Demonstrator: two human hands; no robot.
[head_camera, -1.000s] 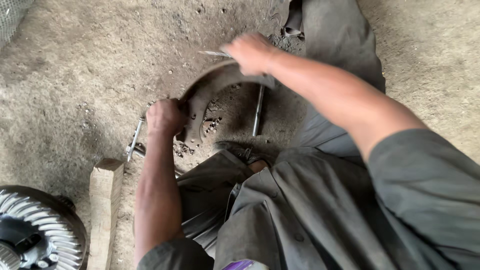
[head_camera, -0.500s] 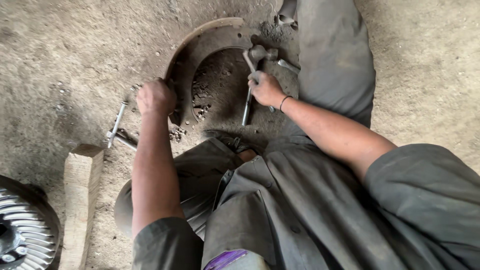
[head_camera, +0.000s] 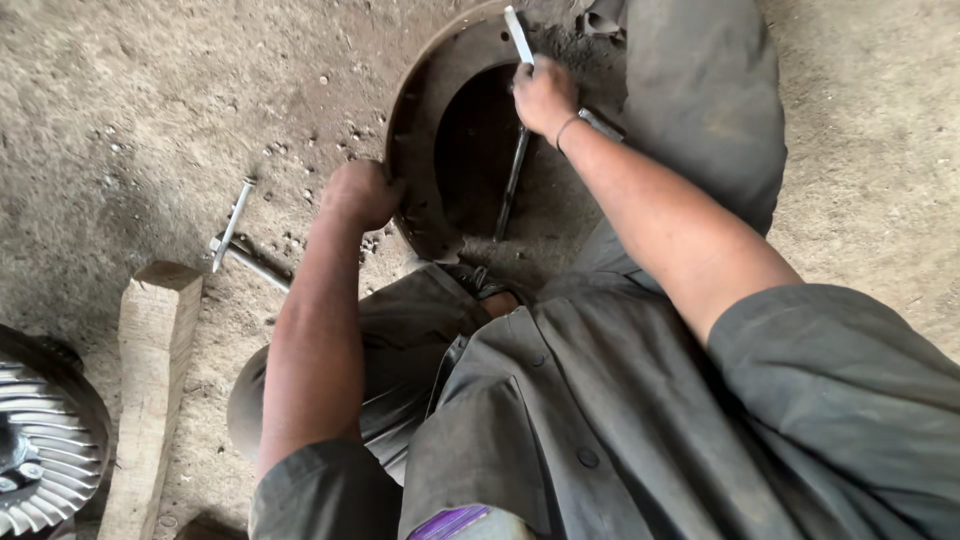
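I see the rusty drum (head_camera: 440, 120) standing on edge on the dirt floor (head_camera: 150, 120) between my knees; my left hand (head_camera: 358, 192) clamps its rim, my right hand (head_camera: 543, 95) grips a metal bar (head_camera: 518, 35) inside it. A wrench (head_camera: 232, 225), wood block (head_camera: 150, 380) and gear (head_camera: 40, 450) lie left.

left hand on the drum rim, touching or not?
Touching. The head view shows the left hand closed over the outer edge of the rusty metal drum, fingers wrapped on the rim with no gap visible.
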